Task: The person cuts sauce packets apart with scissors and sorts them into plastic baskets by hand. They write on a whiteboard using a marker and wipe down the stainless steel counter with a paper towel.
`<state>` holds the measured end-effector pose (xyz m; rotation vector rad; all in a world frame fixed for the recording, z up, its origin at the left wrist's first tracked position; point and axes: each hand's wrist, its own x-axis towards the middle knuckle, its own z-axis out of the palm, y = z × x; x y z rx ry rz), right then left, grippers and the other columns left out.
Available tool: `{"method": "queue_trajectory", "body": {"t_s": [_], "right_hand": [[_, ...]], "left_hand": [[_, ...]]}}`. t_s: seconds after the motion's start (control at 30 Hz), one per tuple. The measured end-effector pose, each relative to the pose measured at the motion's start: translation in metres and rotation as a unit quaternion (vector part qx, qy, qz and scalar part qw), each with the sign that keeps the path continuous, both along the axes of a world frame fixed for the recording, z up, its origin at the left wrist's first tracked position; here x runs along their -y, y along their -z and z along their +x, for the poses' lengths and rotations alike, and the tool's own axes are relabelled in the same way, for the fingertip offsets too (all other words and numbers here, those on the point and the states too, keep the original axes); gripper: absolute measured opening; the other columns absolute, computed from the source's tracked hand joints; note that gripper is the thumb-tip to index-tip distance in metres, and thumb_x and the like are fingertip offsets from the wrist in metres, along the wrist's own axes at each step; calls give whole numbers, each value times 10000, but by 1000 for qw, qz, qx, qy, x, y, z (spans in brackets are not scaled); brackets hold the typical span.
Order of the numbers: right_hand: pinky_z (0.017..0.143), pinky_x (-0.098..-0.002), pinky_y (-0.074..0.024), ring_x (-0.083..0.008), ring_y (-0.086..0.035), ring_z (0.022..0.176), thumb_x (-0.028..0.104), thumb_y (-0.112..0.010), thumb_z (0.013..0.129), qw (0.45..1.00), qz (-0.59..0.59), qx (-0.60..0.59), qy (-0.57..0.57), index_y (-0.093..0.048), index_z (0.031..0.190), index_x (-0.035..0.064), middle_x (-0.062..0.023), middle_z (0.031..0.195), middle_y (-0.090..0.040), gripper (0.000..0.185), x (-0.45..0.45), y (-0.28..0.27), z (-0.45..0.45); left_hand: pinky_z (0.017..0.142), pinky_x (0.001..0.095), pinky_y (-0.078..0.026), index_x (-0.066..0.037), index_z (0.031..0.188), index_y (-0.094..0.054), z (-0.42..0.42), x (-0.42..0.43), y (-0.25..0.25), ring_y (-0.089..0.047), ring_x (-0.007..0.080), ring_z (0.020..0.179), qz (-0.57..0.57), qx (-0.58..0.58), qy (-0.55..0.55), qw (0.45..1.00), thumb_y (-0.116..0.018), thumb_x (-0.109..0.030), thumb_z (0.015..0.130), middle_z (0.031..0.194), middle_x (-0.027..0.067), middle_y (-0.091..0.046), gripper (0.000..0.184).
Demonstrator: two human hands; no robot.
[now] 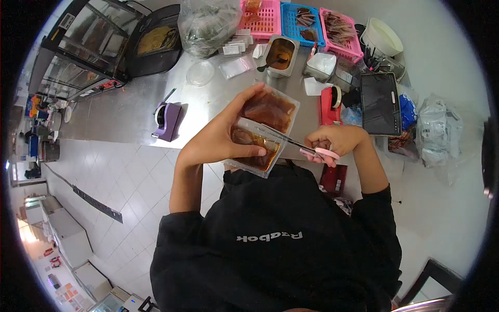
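Observation:
My left hand point(218, 135) is closed round two clear packs of dark brown sauce, the upper pack point(270, 110) and the lower pack point(254, 150), its thumb pressing on the lower one. From the right, my right hand point(332, 143) grips pink-handled scissors point(325, 153). The scissor blades reach left to the strip between the two packs, and whether they cut through it cannot be made out. Both packs are held up in front of my black shirt, at the near edge of the metal table point(130, 104).
Beyond the hands stand a metal container of sauce point(280, 54), a clear round lid point(200, 73), a pink basket point(260, 21), a blue basket point(303, 23) and a plastic bag point(208, 26). A purple tape dispenser point(167, 122) sits left, a red one point(327, 104) and a black tablet point(381, 104) right.

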<state>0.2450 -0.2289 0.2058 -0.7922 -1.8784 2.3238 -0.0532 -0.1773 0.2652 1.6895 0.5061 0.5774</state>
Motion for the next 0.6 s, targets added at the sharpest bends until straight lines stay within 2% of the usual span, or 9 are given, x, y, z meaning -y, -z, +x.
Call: {"method": "queue_trajectory", "body": {"t_s": [0.1,0.2,0.3,0.43,0.53,0.6], "right_hand": [[488,-213,-502,-67,-576,642,24,-624,760,1000,-2,-8,21,-509,1016,6,-36,833,-588,281,3,0,-5],[634,-218,-502,-75,-576,768,53,-687,747,988,-104,97,54,-523,971,-24,-53,915,-605,288,-3,-16,-6],[616,-211,-495,-65,-565,758,64,-674,764,994,-54,14,94,-530,961,-19,-41,898,-599,258,4,-6,-10],[615,-217,-493,-69,-558,777,66,-668,771,994,-47,51,84,-541,968,-17,-42,892,-595,249,-2,-7,-15],[624,-233,-492,-84,-559,770,77,-674,766,992,-51,24,113,-547,979,-15,-41,884,-594,264,0,9,-19],[633,-243,-492,-97,-560,764,90,-677,766,989,-60,21,135,-549,999,-15,-42,884,-592,285,-1,18,-23]], "left_hand": [[1099,338,-198,-39,1415,-232,5,-1,-1,-284,229,1332,-5,-8,16,1000,-805,-48,586,1422,128,-324,1008],[1099,339,-205,-42,1415,-227,6,-6,-4,-291,230,1329,29,-20,24,999,-801,-43,586,1421,125,-329,1008],[1071,343,-266,-62,1416,-218,9,-7,-7,-352,252,1296,55,-42,35,997,-786,-43,608,1387,139,-378,989],[1050,347,-307,-79,1416,-216,12,-11,-4,-393,269,1272,76,-60,44,994,-781,-46,619,1364,149,-407,978],[1054,345,-299,-69,1414,-218,14,-13,-7,-370,258,1287,61,-68,73,993,-776,-52,629,1369,145,-395,964],[1083,354,-252,-51,1413,-220,15,-16,-7,-304,247,1325,-3,-31,91,995,-779,-48,631,1424,125,-315,962]]}}
